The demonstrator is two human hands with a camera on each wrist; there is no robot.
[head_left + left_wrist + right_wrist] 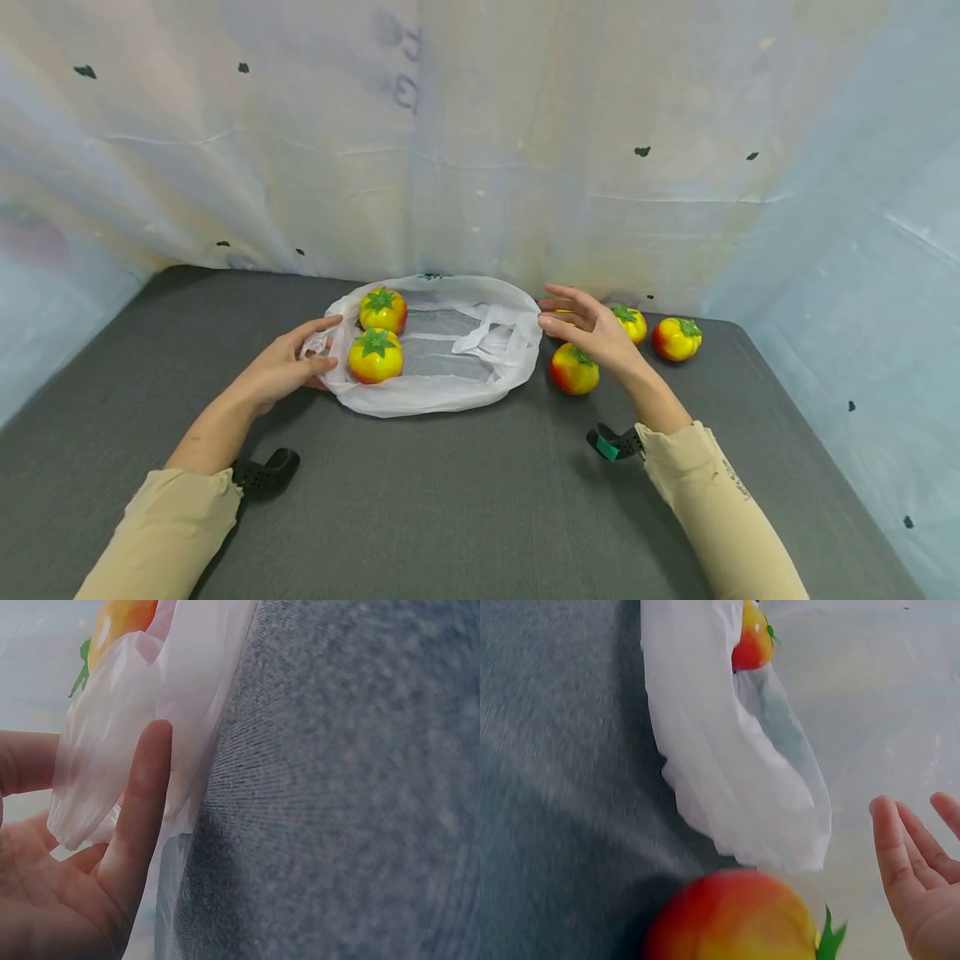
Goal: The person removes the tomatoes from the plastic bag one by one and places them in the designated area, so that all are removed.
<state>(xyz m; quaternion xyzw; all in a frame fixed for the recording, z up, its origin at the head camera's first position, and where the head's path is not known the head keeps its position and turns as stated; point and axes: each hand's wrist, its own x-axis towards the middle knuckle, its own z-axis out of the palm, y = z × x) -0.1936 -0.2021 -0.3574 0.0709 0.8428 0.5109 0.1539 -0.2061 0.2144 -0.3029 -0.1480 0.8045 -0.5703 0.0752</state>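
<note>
A white plastic bag lies spread with its mouth wide on the dark table. Two glossy yellow-and-red fruits with green leafy tops, a rear fruit and a front fruit, sit inside its left part. My left hand touches the bag's left end, thumb and fingers spread on either side of the plastic; the left wrist view shows a straight thumb against it. Beside the bag's right rim is my right hand, fingers extended and holding nothing. Just below that hand rests another fruit.
More such fruits lie right of the bag: one partly behind my right hand, another farther right. A pale sheet hangs behind the table and along its sides. Black straps circle both wrists.
</note>
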